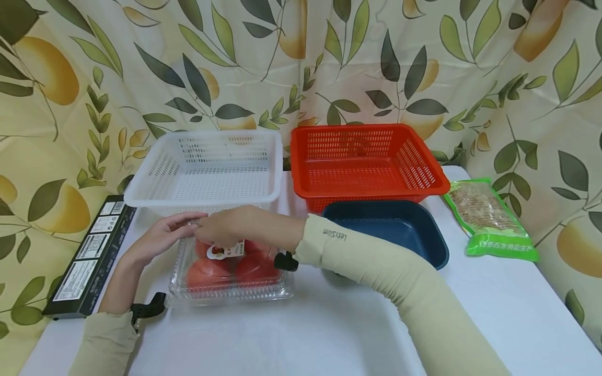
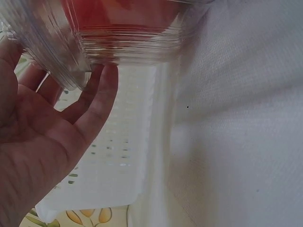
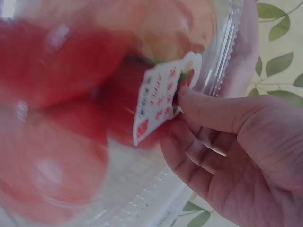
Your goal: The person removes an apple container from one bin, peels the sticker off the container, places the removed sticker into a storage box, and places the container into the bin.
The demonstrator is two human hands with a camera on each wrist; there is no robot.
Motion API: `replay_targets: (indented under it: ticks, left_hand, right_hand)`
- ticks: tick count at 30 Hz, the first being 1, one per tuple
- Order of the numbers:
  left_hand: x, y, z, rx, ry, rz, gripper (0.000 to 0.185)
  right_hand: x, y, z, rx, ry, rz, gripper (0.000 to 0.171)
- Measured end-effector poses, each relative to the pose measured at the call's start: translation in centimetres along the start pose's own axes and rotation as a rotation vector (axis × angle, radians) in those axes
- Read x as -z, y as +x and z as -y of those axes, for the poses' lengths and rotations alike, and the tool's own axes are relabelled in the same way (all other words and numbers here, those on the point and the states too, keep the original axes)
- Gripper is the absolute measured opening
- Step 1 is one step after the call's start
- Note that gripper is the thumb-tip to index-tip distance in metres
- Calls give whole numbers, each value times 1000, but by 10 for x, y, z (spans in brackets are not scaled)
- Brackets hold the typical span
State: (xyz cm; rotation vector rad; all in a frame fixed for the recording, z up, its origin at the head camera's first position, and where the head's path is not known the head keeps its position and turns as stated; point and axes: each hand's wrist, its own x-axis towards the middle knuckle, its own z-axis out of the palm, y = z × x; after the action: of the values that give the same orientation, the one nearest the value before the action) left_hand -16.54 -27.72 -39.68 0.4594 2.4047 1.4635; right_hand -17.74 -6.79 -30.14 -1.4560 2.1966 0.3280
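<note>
On the white table (image 1: 329, 324), just in front of the white basket (image 1: 207, 167), lies the clear clamshell of tomatoes (image 1: 230, 274). My left hand (image 1: 162, 235) steadies its far left corner with straight fingers (image 2: 102, 94), while my right hand (image 1: 226, 224) pinches the lid's far edge, apparently to hold the box still. Only the right wrist view shows my fingertips (image 3: 189, 97) at the label (image 3: 158, 101); the head view alone shows the red basket (image 1: 367, 162).

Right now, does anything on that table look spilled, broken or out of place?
Nothing stands out. The clear tomato box sits flat and closed, both hands, left and right, at its far edge. The white basket, red basket and blue tray stand upright, and the green packet looks sealed.
</note>
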Motion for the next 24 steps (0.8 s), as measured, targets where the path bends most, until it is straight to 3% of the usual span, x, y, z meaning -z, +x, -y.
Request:
replay_targets:
  ticks: [2,6,11,14,20,24]
  left_hand:
    - [0,0,0,2,-2,-5,42]
    - [0,0,1,8,-5,-7,41]
    - [1,-1,-1,6,-2,-8,40]
    - [1,-1,-2,6,-5,-9,42]
    - [1,-1,0,12,-3,-8,44]
    - [1,-1,0,11,-6,-7,44]
  right_hand:
    - [7,2,0,8,2,62,9]
    - [16,8,-1,47,-9,125,27]
    - [16,9,1,103,-86,65,11]
    - [12,6,3,135,-137,1,11]
    - [7,3,2,129,-12,-68,18]
    - [5,3,0,140,2,-83,23]
